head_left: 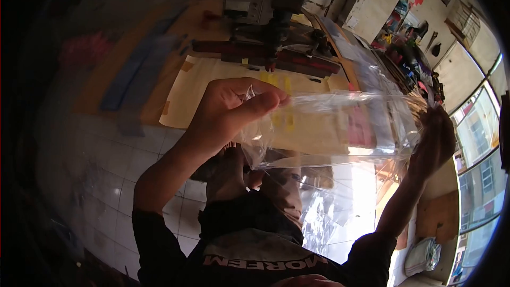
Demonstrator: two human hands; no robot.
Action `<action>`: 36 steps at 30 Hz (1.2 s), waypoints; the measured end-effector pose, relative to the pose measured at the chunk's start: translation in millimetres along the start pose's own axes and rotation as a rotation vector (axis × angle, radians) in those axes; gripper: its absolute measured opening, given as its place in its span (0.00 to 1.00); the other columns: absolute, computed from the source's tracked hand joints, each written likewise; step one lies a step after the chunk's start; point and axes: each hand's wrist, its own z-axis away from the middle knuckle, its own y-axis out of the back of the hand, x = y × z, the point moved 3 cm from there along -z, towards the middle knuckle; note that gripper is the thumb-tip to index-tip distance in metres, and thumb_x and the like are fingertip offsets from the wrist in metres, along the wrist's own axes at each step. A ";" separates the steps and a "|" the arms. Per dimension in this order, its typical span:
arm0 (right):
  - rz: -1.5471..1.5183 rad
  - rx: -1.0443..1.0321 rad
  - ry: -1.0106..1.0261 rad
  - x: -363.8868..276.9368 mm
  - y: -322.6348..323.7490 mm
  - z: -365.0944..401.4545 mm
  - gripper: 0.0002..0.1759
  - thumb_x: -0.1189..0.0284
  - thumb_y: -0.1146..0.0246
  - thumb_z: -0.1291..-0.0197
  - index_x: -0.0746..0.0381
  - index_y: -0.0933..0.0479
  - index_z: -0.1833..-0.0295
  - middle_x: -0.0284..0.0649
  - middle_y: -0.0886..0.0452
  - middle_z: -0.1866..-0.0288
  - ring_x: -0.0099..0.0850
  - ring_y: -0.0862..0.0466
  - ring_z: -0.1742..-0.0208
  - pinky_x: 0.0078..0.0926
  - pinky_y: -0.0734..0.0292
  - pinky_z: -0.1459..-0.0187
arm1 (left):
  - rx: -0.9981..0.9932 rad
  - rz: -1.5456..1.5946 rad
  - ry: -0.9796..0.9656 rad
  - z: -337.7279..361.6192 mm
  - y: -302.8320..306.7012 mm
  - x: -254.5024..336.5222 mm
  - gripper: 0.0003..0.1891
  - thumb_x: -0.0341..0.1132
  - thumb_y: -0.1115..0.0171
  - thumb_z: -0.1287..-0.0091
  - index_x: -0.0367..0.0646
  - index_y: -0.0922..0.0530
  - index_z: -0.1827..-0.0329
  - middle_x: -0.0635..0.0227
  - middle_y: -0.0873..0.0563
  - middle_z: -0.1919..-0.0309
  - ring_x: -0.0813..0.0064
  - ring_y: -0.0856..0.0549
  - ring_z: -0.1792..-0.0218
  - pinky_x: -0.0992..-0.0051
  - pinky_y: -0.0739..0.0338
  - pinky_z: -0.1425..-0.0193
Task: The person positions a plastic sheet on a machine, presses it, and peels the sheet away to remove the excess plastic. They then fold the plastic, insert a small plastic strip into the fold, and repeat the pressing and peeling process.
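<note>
A clear plastic bag is stretched sideways between my two hands, and the worktop shows through it. My left hand pinches its left end, thumb pressed against the fingers at the upper edge. At the other end, my right hand is closed on the bag's right corner; that hand is dark, and its fingertips are partly hidden. The bag's left side hangs crumpled below my left hand, while the stretch between the hands is fairly taut. Beneath it lies a cream-coloured sheet with yellow tape strips on it.
A machine with a dark red bar stands at the back of the worktop. More clear plastic lies low, right of my legs. Tools and clutter fill the right back, near windows. A white sack sits lower right.
</note>
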 end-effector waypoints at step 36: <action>-0.724 -0.187 -0.788 22.9 -40.1 47.9 0.12 0.70 0.35 0.39 0.66 0.22 0.54 0.40 0.17 0.64 0.26 0.17 0.66 0.25 0.19 0.62 | 0.218 0.101 0.018 21.0 60.8 -29.8 0.11 0.34 0.42 0.34 0.34 0.23 0.55 0.55 0.15 0.62 0.60 0.15 0.56 0.55 0.28 0.38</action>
